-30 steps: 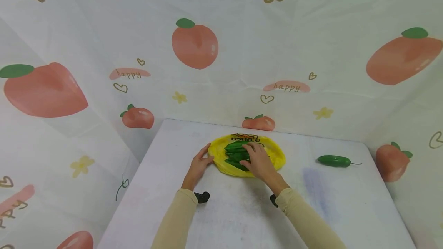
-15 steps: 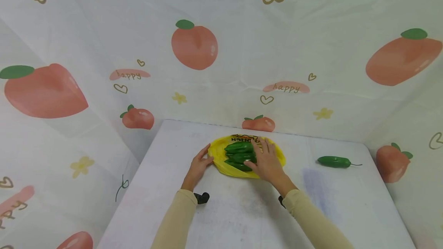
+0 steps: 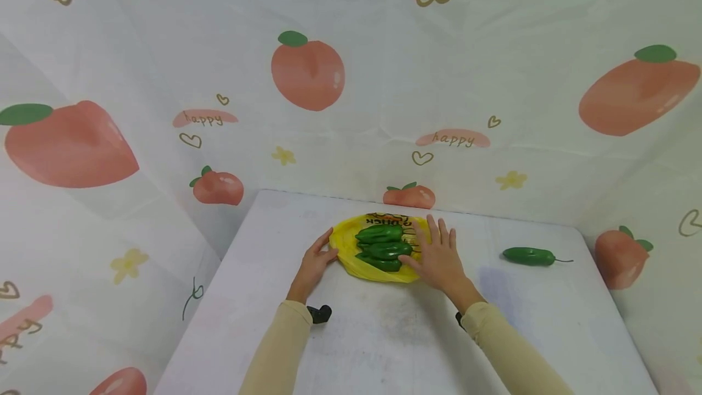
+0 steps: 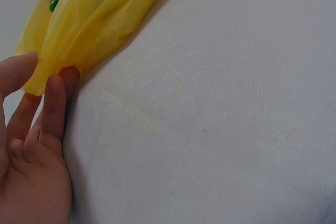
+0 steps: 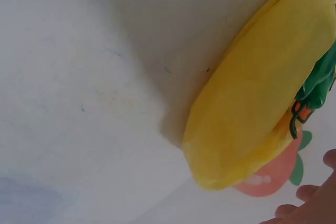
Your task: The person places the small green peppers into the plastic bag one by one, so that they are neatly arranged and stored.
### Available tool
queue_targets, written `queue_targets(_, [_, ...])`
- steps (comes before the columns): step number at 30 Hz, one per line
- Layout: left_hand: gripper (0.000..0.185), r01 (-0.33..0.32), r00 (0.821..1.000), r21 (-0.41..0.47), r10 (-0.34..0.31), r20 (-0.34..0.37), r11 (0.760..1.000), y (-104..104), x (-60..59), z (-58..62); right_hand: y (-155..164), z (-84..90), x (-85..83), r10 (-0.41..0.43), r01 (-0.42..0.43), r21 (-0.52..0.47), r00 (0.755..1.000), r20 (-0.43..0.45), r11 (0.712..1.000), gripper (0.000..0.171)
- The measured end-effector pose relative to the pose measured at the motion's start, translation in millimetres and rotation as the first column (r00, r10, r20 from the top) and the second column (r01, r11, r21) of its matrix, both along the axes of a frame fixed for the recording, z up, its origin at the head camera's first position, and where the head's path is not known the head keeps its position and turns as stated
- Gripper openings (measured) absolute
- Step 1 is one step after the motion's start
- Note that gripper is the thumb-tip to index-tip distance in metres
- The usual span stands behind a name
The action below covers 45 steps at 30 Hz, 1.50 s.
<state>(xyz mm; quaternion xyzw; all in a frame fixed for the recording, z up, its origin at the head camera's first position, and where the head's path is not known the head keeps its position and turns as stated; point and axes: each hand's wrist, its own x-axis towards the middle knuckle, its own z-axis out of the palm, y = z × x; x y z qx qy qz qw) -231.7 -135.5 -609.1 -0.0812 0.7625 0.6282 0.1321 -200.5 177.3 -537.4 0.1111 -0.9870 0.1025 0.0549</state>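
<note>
A yellow plastic bag [image 3: 351,267] with dark printing lies at the back of the table, its mouth spread wide. Several green peppers [image 3: 381,252] with thin stems lie together inside it. At the bag's left edge my left hand [image 3: 314,263] holds the plastic; the left wrist view shows thumb and fingers [image 4: 53,103] around a gathered corner. My right hand [image 3: 440,263] is over the bag's right side with fingers spread, holding nothing. In the right wrist view only its fingertips show, at the lower right, apart from the bag.
One more green pepper [image 3: 529,256] lies by itself on the white table [image 3: 373,340], to the right of the bag. A white curtain [image 3: 373,157] printed with peaches and flowers surrounds the table at the back and sides.
My right hand has come up off the peppers and moved right, its fingers spreading, so the peppers and stems show more. The left hand stays at the bag's edge.
</note>
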Motion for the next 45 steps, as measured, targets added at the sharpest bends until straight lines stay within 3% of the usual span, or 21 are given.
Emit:
queue_targets(13, [0.054,-0.005,1.0,-0.009,0.005,0.001,1.0,0.8,-0.6,-0.7,20.0,0.3,-0.7,-0.019,0.02,0.014,0.999,-0.036,1.0,0.09])
queue_targets(29, [0.054,-0.007,1.0,-0.002,0.007,0.0,1.0,0.8,-1.6,-1.3,58.3,5.5,-4.7,-0.094,0.093,0.045,0.995,0.023,0.995,0.09])
queue_targets(45, [0.055,0.009,1.0,-0.004,-0.009,0.007,1.0,-1.3,-1.9,-0.9,96.8,0.1,-3.4,-0.18,0.18,0.01,0.98,0.085,0.984,0.09])
